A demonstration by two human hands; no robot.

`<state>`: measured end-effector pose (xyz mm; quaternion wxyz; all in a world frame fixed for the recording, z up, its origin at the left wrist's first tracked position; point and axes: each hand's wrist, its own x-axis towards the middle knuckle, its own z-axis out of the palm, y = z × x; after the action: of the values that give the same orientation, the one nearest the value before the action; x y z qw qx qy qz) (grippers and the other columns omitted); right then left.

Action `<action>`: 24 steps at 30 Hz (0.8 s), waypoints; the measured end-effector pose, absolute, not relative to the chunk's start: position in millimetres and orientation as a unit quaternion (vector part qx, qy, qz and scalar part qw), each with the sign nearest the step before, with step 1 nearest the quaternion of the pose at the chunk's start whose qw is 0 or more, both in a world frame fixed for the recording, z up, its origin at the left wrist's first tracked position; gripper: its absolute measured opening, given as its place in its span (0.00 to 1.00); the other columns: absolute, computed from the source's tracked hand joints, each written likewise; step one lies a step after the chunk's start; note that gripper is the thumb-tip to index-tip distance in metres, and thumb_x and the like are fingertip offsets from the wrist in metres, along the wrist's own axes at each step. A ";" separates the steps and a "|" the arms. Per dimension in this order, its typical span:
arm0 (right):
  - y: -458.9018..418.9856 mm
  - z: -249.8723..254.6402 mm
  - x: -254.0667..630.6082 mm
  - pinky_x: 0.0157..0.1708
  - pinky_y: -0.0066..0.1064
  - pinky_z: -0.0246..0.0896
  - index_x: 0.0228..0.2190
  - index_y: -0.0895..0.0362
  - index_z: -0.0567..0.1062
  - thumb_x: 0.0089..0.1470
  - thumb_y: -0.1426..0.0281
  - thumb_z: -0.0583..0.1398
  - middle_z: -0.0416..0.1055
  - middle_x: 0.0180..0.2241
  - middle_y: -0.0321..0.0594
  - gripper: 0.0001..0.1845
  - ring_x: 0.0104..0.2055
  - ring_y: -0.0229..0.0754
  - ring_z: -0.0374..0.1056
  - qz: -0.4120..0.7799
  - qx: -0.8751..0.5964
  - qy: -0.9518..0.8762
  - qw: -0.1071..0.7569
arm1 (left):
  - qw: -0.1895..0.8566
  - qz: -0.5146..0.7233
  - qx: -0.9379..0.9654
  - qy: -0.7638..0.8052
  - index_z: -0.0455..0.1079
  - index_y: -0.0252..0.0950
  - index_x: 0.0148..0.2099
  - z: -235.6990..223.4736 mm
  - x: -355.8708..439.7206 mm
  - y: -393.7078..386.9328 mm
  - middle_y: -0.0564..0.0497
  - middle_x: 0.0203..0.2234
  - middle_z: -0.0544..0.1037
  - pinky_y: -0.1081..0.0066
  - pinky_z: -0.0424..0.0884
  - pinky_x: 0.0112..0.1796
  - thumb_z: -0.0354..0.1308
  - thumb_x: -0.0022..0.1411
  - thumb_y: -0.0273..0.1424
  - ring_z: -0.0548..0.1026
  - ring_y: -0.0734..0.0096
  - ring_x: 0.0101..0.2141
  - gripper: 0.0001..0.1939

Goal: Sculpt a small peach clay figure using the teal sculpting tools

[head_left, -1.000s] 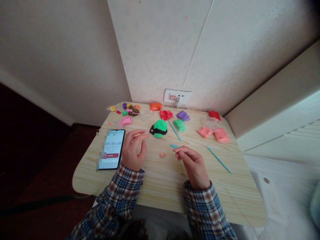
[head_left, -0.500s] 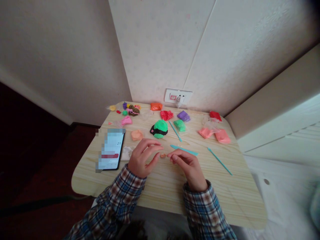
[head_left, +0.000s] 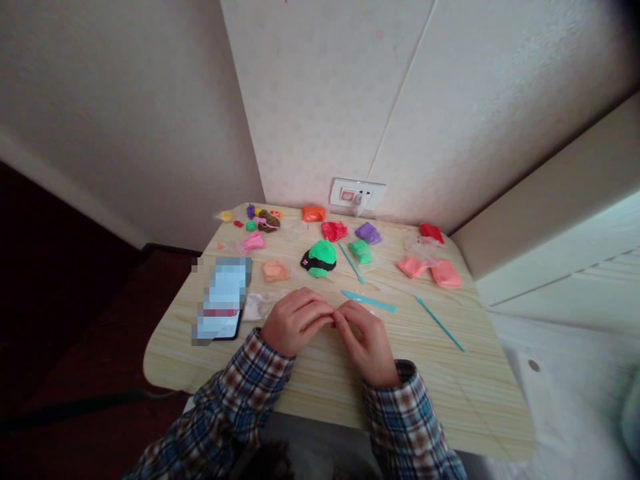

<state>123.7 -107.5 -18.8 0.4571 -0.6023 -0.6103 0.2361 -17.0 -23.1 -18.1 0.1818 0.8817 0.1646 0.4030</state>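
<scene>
My left hand (head_left: 295,321) and my right hand (head_left: 367,340) meet low over the table, thumbs and fingers pinched together at the tips. Whatever lies between them is hidden by the fingers. Just beyond stands a small green and black cap (head_left: 321,259) of modelling clay with a pink mark on its brim. A flat turquoise modelling knife (head_left: 369,301) lies beyond my right hand. Beside my left hand is a clear and white wrapper (head_left: 257,306), with an opened pack of peach clay (head_left: 275,270) behind it.
A phone (head_left: 223,300) lies at the left. Two thin turquoise tools, one (head_left: 440,323) at the right and another (head_left: 351,263) by the cap, rest on the table (head_left: 320,393). Colourful clay packs, including orange (head_left: 313,213) and purple (head_left: 369,233), line the back below a wall socket (head_left: 357,194).
My hands have come together and their fingertips now touch. The small peach-brown piece that lay between them on the table is no longer visible.
</scene>
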 end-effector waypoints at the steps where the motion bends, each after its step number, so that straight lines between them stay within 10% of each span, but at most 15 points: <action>1: -107.6 -19.4 123.2 0.31 0.29 0.59 0.24 0.57 0.71 0.61 0.69 0.52 0.68 0.25 0.38 0.15 0.30 0.38 0.65 0.228 -0.605 -0.615 0.451 | 0.185 0.403 0.881 0.166 0.73 0.33 0.33 -18.3 -17.0 -22.9 0.48 0.26 0.77 0.70 0.71 0.31 0.56 0.62 0.28 0.73 0.69 0.29 0.06; 24: -111.3 -20.3 122.9 0.36 0.34 0.61 0.32 0.56 0.76 0.62 0.68 0.49 0.72 0.30 0.42 0.17 0.35 0.42 0.67 0.216 -0.612 -0.615 0.449 | 0.217 0.434 0.849 0.211 0.70 0.34 0.32 -8.8 -18.3 -24.7 0.49 0.26 0.76 0.71 0.72 0.32 0.56 0.58 0.22 0.74 0.70 0.29 0.04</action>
<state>122.9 -111.3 -20.3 0.4487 -0.6116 -0.6147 0.2162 -18.3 -24.7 -8.8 0.2169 0.8488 0.2106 0.4337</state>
